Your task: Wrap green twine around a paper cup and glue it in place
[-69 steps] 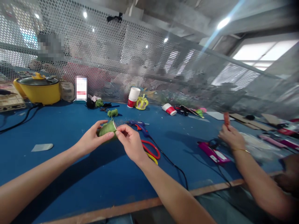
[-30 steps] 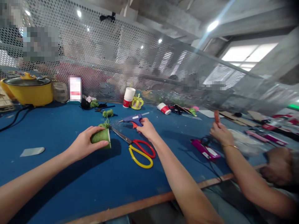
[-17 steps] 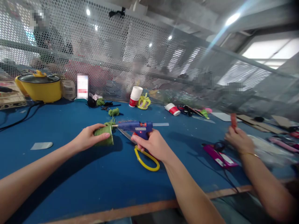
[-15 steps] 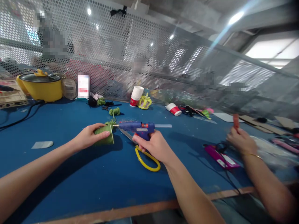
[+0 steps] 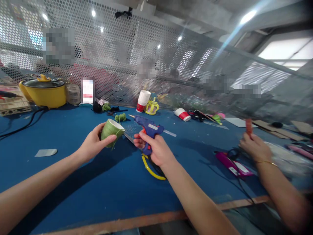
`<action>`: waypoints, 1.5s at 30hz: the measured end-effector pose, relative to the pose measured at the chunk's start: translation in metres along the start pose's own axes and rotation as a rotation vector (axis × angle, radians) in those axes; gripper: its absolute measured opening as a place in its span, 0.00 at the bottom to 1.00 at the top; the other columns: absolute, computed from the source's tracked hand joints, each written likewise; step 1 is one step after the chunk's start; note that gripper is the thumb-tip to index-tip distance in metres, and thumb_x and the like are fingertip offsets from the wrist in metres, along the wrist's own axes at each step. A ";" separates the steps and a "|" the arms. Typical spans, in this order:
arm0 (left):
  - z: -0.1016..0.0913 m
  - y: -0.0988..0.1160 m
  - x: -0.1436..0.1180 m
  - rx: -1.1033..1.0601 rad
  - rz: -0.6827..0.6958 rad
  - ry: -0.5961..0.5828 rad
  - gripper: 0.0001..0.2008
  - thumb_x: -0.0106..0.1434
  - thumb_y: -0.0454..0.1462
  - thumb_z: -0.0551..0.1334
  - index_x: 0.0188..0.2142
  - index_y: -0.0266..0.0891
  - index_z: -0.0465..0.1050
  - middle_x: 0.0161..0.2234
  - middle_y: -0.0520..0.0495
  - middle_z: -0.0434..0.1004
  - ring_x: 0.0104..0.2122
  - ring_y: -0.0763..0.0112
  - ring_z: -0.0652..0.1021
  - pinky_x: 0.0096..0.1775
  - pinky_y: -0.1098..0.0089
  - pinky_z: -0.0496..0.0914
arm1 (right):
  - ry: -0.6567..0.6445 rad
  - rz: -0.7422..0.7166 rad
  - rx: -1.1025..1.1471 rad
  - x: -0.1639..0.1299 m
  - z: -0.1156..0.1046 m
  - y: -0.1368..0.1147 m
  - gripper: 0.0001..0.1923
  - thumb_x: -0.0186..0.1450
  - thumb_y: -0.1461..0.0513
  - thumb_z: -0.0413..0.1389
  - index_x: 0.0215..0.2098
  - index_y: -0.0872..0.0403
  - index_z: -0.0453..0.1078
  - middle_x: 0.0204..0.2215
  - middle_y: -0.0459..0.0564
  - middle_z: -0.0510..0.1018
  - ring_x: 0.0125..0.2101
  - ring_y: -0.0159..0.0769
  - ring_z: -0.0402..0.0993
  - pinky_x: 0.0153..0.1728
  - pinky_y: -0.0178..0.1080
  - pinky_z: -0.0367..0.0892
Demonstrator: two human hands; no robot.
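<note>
My left hand (image 5: 94,142) is wrapped round a paper cup (image 5: 109,132) covered in green yarn, its white inside tilted up towards me. A loose strand hangs from the cup's lower side. In my right hand (image 5: 156,147) is a blue hot glue gun (image 5: 148,127), its nozzle pointing up and left, apart from the cup. A clear glue stick (image 5: 170,133) pokes out of its back. Under my right hand lie scissors with yellow handles (image 5: 153,170), partly hidden. Just behind the cup sits a small ball of green yarn (image 5: 120,117).
Along the mesh screen stand a yellow electric pot (image 5: 45,94), a stack of paper cups (image 5: 143,101) and a yellow woven basket (image 5: 152,107). A red-and-white cup (image 5: 183,115) lies tipped over. At right, a co-worker's hand (image 5: 255,148) holds a reddish strip above a purple box (image 5: 232,164).
The glue gun has pulled back from the cup and its nozzle has tilted upward. My left hand has turned the cup so its opening shows. The co-worker's hand has barely moved.
</note>
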State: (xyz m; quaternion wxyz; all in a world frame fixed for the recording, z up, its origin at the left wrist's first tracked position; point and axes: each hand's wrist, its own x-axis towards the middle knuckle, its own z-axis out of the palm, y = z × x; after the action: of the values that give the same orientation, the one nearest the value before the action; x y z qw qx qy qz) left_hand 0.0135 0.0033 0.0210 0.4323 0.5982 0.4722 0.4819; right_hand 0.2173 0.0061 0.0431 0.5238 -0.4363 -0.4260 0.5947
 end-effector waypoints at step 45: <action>-0.014 0.006 0.000 -0.502 -0.455 -0.269 0.16 0.54 0.42 0.63 0.40 0.41 0.64 0.27 0.48 0.74 0.21 0.69 0.75 0.17 0.76 0.65 | -0.107 -0.205 -0.330 -0.016 -0.004 -0.009 0.12 0.52 0.58 0.60 0.32 0.56 0.69 0.25 0.46 0.73 0.19 0.27 0.65 0.17 0.31 0.61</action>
State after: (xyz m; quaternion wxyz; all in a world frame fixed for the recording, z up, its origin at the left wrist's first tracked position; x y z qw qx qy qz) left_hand 0.0003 0.0033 0.0288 0.7202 0.4110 0.3990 0.3913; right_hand 0.2244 -0.0085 0.0516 0.4796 -0.4386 -0.5870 0.4827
